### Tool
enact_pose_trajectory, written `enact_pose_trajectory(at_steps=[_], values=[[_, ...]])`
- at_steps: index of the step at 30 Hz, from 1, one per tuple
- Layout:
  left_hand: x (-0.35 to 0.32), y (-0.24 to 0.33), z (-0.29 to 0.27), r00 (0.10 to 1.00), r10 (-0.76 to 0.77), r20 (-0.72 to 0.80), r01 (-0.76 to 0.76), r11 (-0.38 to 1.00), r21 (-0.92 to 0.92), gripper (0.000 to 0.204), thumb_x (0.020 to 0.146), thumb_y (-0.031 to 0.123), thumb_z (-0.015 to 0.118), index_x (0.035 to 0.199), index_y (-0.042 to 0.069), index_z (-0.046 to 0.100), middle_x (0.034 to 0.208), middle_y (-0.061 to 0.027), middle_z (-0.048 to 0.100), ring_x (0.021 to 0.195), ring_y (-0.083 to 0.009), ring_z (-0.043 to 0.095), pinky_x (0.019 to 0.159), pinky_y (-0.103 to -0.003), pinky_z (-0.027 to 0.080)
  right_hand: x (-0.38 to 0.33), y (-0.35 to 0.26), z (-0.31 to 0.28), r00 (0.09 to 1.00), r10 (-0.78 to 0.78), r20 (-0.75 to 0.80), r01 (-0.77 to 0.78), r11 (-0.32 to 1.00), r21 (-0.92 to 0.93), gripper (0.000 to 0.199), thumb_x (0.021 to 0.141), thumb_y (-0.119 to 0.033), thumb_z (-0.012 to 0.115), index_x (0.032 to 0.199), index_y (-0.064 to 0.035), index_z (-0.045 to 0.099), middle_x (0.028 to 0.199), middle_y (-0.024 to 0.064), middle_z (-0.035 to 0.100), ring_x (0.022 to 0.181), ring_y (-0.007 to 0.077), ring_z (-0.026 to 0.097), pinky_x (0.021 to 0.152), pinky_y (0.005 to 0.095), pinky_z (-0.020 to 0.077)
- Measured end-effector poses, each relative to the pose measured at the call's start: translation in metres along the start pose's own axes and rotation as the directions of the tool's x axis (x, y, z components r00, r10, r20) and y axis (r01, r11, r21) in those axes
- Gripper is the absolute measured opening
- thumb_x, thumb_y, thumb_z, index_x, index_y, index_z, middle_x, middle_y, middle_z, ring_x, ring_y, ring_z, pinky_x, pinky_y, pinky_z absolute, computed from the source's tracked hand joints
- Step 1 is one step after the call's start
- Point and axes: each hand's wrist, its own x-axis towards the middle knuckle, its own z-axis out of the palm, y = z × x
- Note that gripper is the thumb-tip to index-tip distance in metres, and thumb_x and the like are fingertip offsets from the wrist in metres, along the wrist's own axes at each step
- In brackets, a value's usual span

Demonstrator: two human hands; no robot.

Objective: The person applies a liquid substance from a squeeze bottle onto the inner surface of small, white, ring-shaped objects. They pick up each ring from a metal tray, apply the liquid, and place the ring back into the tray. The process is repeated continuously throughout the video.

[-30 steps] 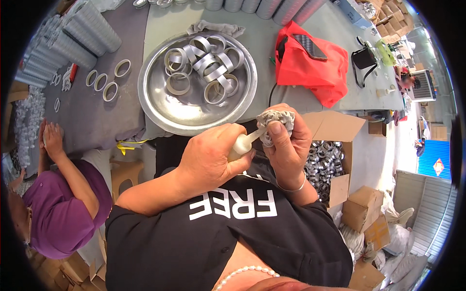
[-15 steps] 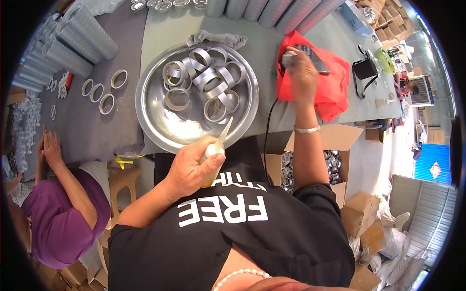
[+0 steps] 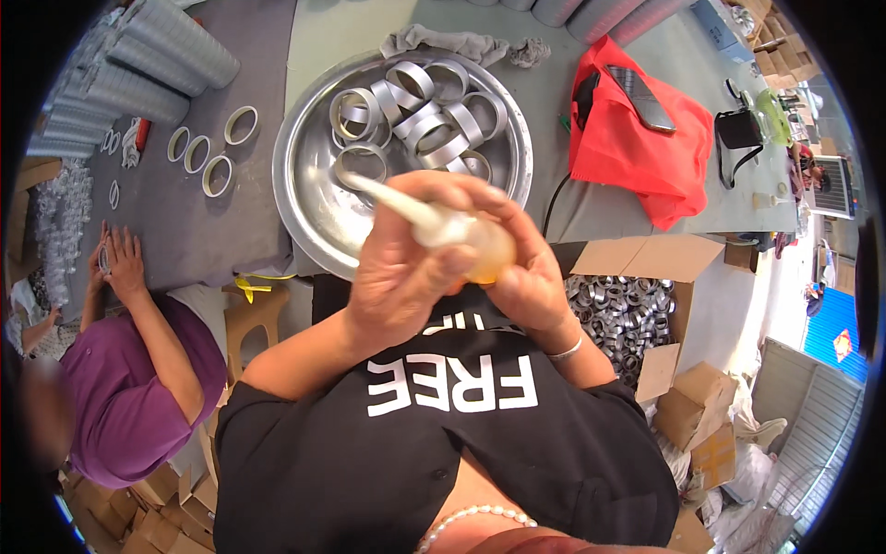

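Note:
Both hands are together over the near edge of a round metal basin. Between them is a squeeze bottle with a long pale pointed nozzle and yellowish contents. My left hand is wrapped around the bottle near its neck, and the nozzle points to the far left. My right hand closes around the bottle's other end; part of its grip is hidden behind the bottle. Several silver metal rings lie heaped in the basin, and the hands cover some of the nearest ones.
Behind the basin lie a grey cloth and a crumpled grey rag. A phone rests on a red cloth at right. Below stands a carton of rings. At left are loose rings and a co-worker's hands.
My right hand has come from the red cloth to the bottle; the grey rag it held now lies behind the basin. My left hand has raised the bottle and tipped its nozzle leftward.

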Motion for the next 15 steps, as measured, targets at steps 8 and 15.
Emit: enact_pose_trajectory(at_steps=[8,15], values=[[0.021,0.010,-0.044,0.896,-0.441,-0.060,0.120,0.110,0.987,0.061,0.076,0.050,0.077,0.106,0.001,0.058,0.103,-0.0163,0.060,0.095,-0.0318,0.063,0.083,-0.041,0.052,-0.015,-0.041,-0.071,0.906,-0.258,-0.336,0.300,0.951,0.077,0.062,0.087,-0.035,0.059,0.136,-0.0013,0.044,0.111,0.0113,0.057,0.075,0.0161,0.051,0.064,0.0293,0.0408],[0.034,-0.024,-0.038,0.840,-0.534,-0.098,0.144,0.044,0.989,0.059,0.076,0.047,0.076,0.106,-0.001,0.060,0.101,-0.0181,0.060,0.094,-0.0345,0.064,0.080,-0.042,0.054,-0.008,-0.048,-0.086,0.889,-0.394,-0.235,0.421,0.903,0.080,0.070,0.083,-0.034,0.067,0.136,0.0034,0.042,0.114,0.0118,0.057,0.075,0.0138,0.050,0.067,0.0287,0.0397]])
